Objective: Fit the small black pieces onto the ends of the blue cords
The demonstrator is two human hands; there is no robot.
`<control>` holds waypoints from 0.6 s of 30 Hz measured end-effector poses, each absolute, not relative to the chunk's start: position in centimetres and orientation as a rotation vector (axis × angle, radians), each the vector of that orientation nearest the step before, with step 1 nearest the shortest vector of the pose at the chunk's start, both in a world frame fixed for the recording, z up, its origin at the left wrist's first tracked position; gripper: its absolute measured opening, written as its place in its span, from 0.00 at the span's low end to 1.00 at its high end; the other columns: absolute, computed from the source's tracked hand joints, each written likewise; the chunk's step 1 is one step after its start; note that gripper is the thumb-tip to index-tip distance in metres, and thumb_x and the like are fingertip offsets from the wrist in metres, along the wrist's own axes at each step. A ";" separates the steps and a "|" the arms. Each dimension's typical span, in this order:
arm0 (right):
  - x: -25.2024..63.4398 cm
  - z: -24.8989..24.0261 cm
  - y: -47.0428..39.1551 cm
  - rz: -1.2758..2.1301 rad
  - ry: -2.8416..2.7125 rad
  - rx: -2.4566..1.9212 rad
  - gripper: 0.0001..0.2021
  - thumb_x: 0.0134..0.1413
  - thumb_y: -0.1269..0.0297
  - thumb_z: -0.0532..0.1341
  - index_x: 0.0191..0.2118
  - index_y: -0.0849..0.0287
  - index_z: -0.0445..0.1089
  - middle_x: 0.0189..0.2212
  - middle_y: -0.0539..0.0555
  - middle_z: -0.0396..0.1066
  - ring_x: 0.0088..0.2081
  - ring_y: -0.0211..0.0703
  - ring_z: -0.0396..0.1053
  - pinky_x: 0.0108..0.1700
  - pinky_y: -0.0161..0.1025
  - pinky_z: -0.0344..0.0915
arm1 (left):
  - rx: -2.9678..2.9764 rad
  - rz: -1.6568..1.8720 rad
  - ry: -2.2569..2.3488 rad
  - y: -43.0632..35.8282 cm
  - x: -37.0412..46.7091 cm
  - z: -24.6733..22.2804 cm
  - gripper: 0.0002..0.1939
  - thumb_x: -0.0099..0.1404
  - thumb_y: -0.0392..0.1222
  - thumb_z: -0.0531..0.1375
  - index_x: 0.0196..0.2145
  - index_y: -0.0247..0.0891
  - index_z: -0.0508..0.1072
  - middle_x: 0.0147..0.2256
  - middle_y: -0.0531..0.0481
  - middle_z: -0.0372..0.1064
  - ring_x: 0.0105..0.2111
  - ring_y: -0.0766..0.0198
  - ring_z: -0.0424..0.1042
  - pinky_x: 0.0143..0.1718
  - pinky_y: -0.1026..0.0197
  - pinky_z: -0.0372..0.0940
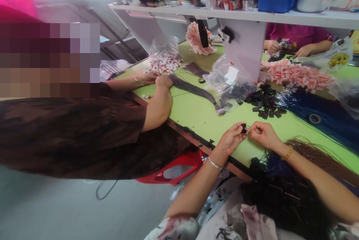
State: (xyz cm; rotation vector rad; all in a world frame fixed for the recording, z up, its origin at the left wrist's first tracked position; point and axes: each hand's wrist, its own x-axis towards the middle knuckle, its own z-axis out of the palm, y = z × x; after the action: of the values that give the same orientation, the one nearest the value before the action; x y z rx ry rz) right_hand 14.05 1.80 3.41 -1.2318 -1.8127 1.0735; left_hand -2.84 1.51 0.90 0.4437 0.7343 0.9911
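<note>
Over the front edge of the green table, my left hand (232, 137) pinches a small black connector housing (244, 128). Close on its right, my right hand (263, 134) has its fingers closed on the end of a thin wire (248, 129), which points at the housing. Whether the wire tip sits inside the housing I cannot tell. Beyond my hands lies a pile of similar black housings (266, 101), some with red marks. A bundle of blue wires (322, 109) with bare metal ends is to the right. Brown wires (311, 154) lie under my right forearm.
A co-worker's arm (158, 101) reaches over the table (193, 124) at left, beside a grey wire bundle (196, 92). Pink-white connectors (297, 73) are heaped at the back. A shelf (280, 16) spans above. Black pieces (280, 199) fill my lap. A red stool (171, 171) stands below.
</note>
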 end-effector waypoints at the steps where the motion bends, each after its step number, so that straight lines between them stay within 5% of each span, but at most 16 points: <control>1: 14.0 3.5 1.8 1.057 -1.824 -1.237 0.05 0.44 0.67 0.56 0.22 0.60 0.63 0.17 0.45 0.56 0.21 0.31 0.50 0.24 0.30 0.49 | 0.442 0.986 0.731 1.5 -2.8 0.9 0.13 0.54 0.37 0.66 0.38 0.34 0.72 0.30 0.49 0.70 0.28 0.69 0.69 0.32 0.66 0.63; 18: 13.8 3.1 1.6 0.952 -1.932 -1.319 0.05 0.43 0.68 0.56 0.21 0.60 0.63 0.16 0.45 0.58 0.20 0.31 0.52 0.24 0.30 0.49 | 0.490 1.003 0.749 1.0 -2.8 0.6 0.18 0.47 0.40 0.70 0.36 0.33 0.73 0.29 0.50 0.69 0.27 0.70 0.67 0.31 0.67 0.61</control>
State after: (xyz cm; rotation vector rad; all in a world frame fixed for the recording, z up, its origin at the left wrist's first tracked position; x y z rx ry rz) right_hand 13.83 1.59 3.14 -1.3186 -1.9317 0.9520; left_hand -2.79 0.97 0.56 0.4898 0.7491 1.0027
